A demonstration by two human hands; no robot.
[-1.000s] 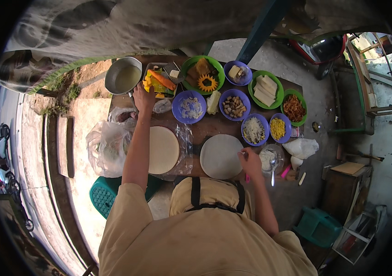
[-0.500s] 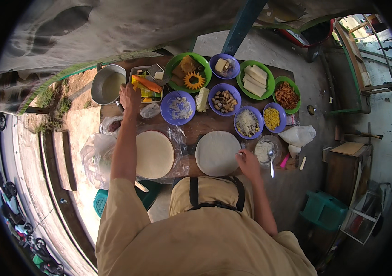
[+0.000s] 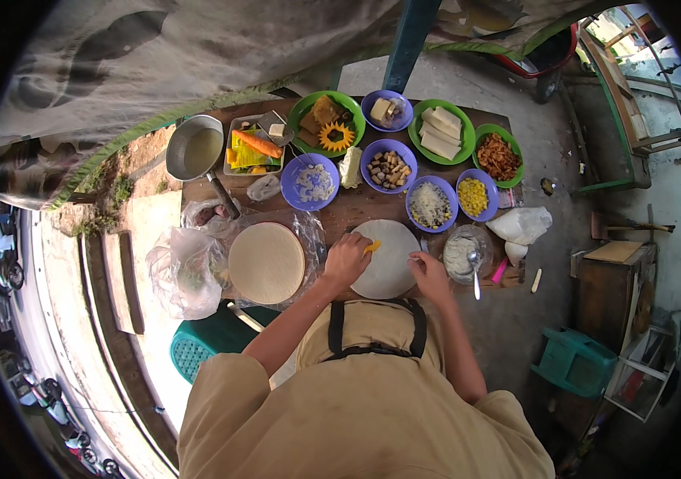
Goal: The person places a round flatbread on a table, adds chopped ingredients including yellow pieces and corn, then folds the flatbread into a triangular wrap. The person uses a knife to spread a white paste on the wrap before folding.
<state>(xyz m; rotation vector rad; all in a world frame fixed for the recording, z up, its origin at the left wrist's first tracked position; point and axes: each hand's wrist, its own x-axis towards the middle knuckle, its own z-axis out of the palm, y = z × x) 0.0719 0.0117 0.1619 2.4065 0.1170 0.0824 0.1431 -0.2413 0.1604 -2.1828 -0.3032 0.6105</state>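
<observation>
A small orange-yellow piece (image 3: pixel 373 246) is pinched in the fingers of my left hand (image 3: pixel 346 259), over the round white sheet (image 3: pixel 384 275) in front of me. My right hand (image 3: pixel 431 277) is at the right edge of this sheet, thumb and fingers pressed together. Whatever is between them is too small to make out. Left of my left hand lies a second pale disc (image 3: pixel 267 263) on clear plastic. Just right of my right hand stands a clear bowl of white paste (image 3: pixel 462 259) with a spoon (image 3: pixel 476 279) in it.
Purple bowls of chopped fillings (image 3: pixel 389 166) and green plates (image 3: pixel 440 136) line the far side. At far left are a saucepan (image 3: pixel 195 149) and a tray (image 3: pixel 232 164) with a carrot (image 3: pixel 259 144). Plastic bags (image 3: pixel 188 271) hang over the left edge; a white bag (image 3: pixel 521 225) lies right.
My left hand has come from the tray at far left to the white sheet, carrying an orange-yellow piece. My right hand stays at the sheet's right edge. The saucepan's handle is now uncovered.
</observation>
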